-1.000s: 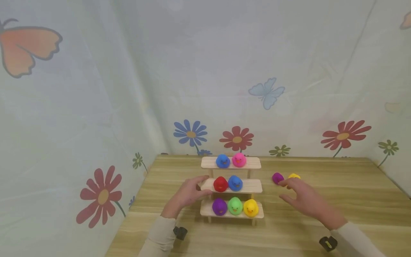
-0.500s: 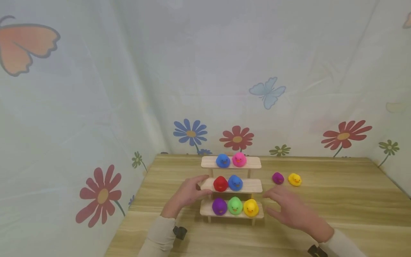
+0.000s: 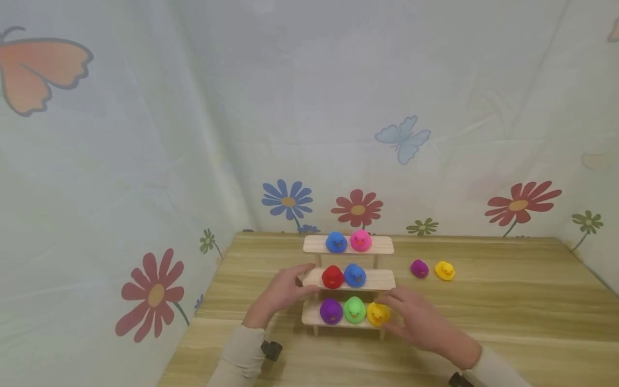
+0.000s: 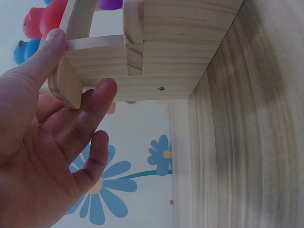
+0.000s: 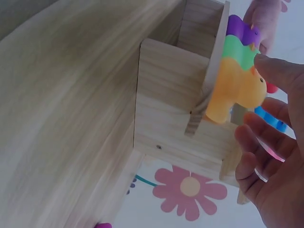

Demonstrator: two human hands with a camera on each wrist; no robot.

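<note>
A three-tier wooden display shelf [image 3: 382, 279] bears small rubber ducks. My left hand [image 3: 282, 293] holds the left end of its middle board, thumb on one face and fingers on the other, as the left wrist view shows. On the bottom tier sit a purple duck [image 3: 331, 311], a green duck [image 3: 354, 310] and a yellow duck [image 3: 377, 316]. My right hand [image 3: 418, 322] is at that yellow duck, thumb to the front and bent fingers behind, spread around its head. The middle tier carries a red duck [image 3: 332, 277] and a blue duck [image 3: 355, 275].
The top tier bears another blue duck [image 3: 336, 242] and a pink duck [image 3: 360, 240]. Right of the shelf, a smaller purple duck [image 3: 419, 269] and a smaller yellow duck [image 3: 445, 271] lie on the wood-grain table [image 3: 508, 301]. A flower-printed curtain [image 3: 309, 107] hangs behind.
My right hand has moved left and toward me, from beside the two loose ducks to the bottom tier's yellow duck. My left hand stays on the shelf.
</note>
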